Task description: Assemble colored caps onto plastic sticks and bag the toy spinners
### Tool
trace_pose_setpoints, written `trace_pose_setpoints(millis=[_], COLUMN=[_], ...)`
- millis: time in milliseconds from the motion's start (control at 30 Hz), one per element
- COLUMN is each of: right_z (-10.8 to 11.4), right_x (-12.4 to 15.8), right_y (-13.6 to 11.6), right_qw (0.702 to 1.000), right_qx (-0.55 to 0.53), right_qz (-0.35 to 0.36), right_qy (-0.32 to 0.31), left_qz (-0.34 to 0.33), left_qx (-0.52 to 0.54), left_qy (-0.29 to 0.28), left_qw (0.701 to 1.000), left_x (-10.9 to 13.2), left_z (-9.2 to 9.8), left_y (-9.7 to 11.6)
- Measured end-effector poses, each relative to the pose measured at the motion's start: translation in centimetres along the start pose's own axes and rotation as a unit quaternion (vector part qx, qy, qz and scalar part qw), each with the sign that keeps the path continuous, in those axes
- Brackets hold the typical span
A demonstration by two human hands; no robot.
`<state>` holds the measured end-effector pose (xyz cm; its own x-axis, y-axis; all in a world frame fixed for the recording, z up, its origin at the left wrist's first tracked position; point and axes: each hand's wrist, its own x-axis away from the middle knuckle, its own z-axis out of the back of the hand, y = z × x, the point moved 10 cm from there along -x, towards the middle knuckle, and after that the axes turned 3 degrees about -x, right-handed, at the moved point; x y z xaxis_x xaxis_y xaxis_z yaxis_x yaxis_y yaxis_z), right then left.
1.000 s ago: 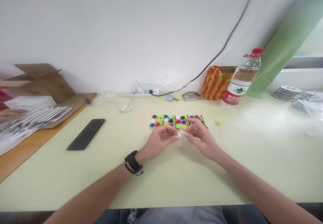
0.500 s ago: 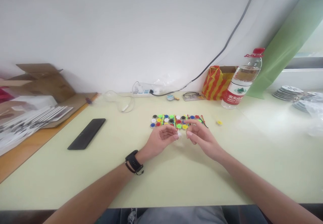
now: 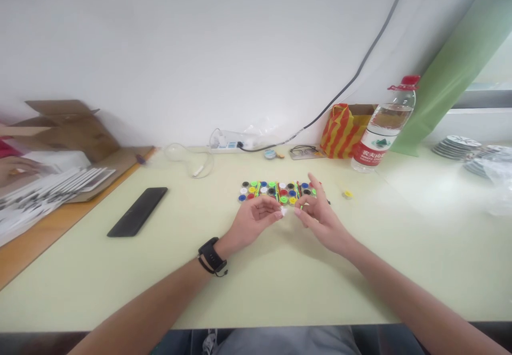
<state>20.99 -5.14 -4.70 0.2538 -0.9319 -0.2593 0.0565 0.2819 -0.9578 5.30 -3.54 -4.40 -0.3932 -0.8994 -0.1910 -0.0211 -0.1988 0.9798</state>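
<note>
My left hand (image 3: 258, 217) pinches a small white piece (image 3: 284, 212) between thumb and fingers; its exact kind is too small to tell. Just right of it is my right hand (image 3: 323, 219), index finger raised, thumb and middle finger brought close together; whatever may be between them is too small to make out. Behind both hands lie rows of small round colored discs (image 3: 253, 190) in red, blue, yellow, green, black and white, with thin colored sticks between the groups. My hands hide part of the front row. One yellow disc (image 3: 348, 194) lies apart, farther right.
A black phone-like slab (image 3: 137, 212) lies left. Along the wall are a power strip (image 3: 230, 146), a striped bag (image 3: 340, 134) and a water bottle (image 3: 380, 131). Stacked plate-like discs (image 3: 456, 147) stand right. At far left, another person's hand (image 3: 18, 168) is over white strips (image 3: 52, 195).
My right index finger has lifted from pointing left to pointing upward. My left hand stays almost still with the white piece. Another person's hand has come into view at far left.
</note>
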Motion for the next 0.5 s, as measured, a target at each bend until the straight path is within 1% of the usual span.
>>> trace_pose_setpoints(millis=[100,133,167,200,267,300,333,367,500], right_z=[0.6,0.6,0.4,-0.2,-1.6,-2.1,-2.2,-2.0,-0.7], right_x=[-0.2,-0.2,-0.2,-0.2,0.0,0.2,0.2,0.2,-0.2], right_y=[1.0,1.2,1.3,1.4,1.3,1.1,0.9,0.7,0.2], right_qw=[0.996,0.994,0.994,0.994,0.989,0.985,0.984,0.985,0.992], right_qx=[-0.067,-0.078,-0.083,-0.083,-0.078,-0.077,-0.078,-0.080,-0.091], right_qz=[-0.041,-0.053,-0.066,-0.078,-0.094,-0.095,-0.093,-0.088,-0.075], right_qy=[0.044,0.049,0.034,0.001,-0.085,-0.118,-0.131,-0.122,-0.043], left_qz=[-0.001,0.000,0.000,0.000,-0.003,-0.005,-0.005,-0.005,-0.003], left_qx=[0.003,0.003,0.002,-0.001,-0.009,-0.013,-0.016,-0.019,-0.022], left_qy=[0.005,0.006,0.006,0.006,0.007,0.008,0.008,0.008,0.002], left_qw=[1.000,1.000,1.000,1.000,1.000,1.000,1.000,1.000,1.000], left_x=[0.0,0.0,0.0,0.0,0.0,0.0,0.0,0.0,0.1], left_z=[0.1,0.1,0.1,0.2,0.3,0.3,0.3,0.3,0.2], left_y=[-0.1,-0.1,-0.2,-0.2,-0.3,-0.2,-0.2,-0.2,-0.1])
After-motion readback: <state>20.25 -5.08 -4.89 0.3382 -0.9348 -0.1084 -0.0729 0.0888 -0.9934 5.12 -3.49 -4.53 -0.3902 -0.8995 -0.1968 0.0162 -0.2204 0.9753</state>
